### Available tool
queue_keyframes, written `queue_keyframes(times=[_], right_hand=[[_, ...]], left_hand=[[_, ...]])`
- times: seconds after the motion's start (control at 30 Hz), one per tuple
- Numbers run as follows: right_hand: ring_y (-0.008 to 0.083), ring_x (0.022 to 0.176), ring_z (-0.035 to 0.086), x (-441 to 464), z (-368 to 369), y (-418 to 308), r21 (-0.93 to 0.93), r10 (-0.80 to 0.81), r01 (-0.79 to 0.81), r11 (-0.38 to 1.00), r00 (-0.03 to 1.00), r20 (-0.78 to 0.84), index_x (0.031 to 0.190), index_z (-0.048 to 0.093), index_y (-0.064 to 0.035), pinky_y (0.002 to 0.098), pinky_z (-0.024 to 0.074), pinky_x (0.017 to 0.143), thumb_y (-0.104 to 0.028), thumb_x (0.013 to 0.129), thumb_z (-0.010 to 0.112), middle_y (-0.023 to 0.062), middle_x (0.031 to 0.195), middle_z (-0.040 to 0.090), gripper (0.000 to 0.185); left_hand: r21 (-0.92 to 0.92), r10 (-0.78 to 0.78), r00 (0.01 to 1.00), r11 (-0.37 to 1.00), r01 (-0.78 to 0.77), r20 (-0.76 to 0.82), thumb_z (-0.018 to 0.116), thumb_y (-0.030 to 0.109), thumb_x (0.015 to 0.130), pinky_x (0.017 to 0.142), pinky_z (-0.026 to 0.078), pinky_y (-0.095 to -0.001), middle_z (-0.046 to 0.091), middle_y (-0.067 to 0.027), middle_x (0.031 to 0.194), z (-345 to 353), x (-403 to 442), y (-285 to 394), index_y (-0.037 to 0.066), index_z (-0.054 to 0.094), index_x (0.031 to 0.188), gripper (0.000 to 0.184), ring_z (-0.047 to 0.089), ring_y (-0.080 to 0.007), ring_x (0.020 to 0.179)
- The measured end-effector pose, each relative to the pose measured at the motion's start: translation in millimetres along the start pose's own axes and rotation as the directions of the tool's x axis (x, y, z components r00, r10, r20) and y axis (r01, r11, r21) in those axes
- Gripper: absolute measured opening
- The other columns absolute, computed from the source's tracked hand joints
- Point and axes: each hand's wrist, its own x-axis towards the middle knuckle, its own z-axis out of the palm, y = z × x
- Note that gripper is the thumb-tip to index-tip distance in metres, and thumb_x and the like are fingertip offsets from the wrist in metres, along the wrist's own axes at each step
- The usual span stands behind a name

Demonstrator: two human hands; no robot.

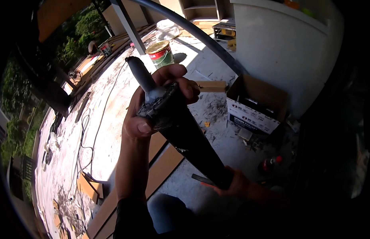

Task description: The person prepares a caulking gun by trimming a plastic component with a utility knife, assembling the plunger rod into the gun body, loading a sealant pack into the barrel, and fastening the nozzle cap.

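My left hand (143, 115) is closed round the upper end of a black caulking gun or sealant tube holder (193, 139), near its grey nozzle (141, 73). The nozzle points up and to the left, and dark, smeared sealant covers the collar below it. Lower right, in shadow, my right hand (234, 183) is closed round the rear end of the same black tool. A short flat metal piece (201, 179) sticks out to the left beside the right hand's fingers.
An open cardboard box (252, 117) stands right of centre by a white cabinet (276, 51). Beyond my left hand is a paint bucket (160, 53). A red-capped bottle (269, 164), brown boards (165, 167) and cables (87, 139) lie on the littered floor. Another person (92, 47) crouches far off.
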Motion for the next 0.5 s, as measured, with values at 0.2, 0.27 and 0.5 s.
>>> queue_keyframes(times=[0.2,0.27,0.5], right_hand=[[0.027,0.09,0.074,6,0,9,0.0,0.062,-0.062,0.998,0.998,-0.029,0.12,0.062,-0.0011,0.0423,0.0583,0.078,-0.034,0.075,0.089,0.0196,0.096,0.073,0.062],[0.0283,0.091,0.073,4,1,20,-0.026,0.129,-0.133,0.991,0.984,-0.122,0.119,0.062,0.0013,0.0429,0.0586,0.08,-0.033,0.071,0.089,0.0187,0.098,0.073,0.064],[0.028,0.094,0.073,-13,10,76,0.024,0.134,-0.133,0.991,0.99,-0.047,0.121,0.062,0.0033,0.0428,0.0585,0.081,-0.034,0.071,0.09,0.0178,0.102,0.073,0.068]], left_hand=[[0.401,0.012,0.854,0.886,0.231,-0.52,0.089,0.066,0.059,0.097,0.052,-0.0402,0.066,-0.023,0.122,45,5,23,-0.009,0.037,0.151,0.13,0.066,-0.0313,0.11],[0.383,0.069,0.864,0.912,0.148,-0.499,0.088,0.064,0.063,0.093,0.054,-0.0395,0.068,-0.0232,0.114,46,2,16,-0.009,0.038,0.151,0.124,0.067,-0.0301,0.105],[0.265,-0.028,0.926,0.955,0.136,-0.376,0.089,0.033,0.073,0.099,0.05,-0.0331,0.069,-0.0107,0.118,45,1,21,-0.001,0.051,0.143,0.087,0.065,-0.0207,0.108]])
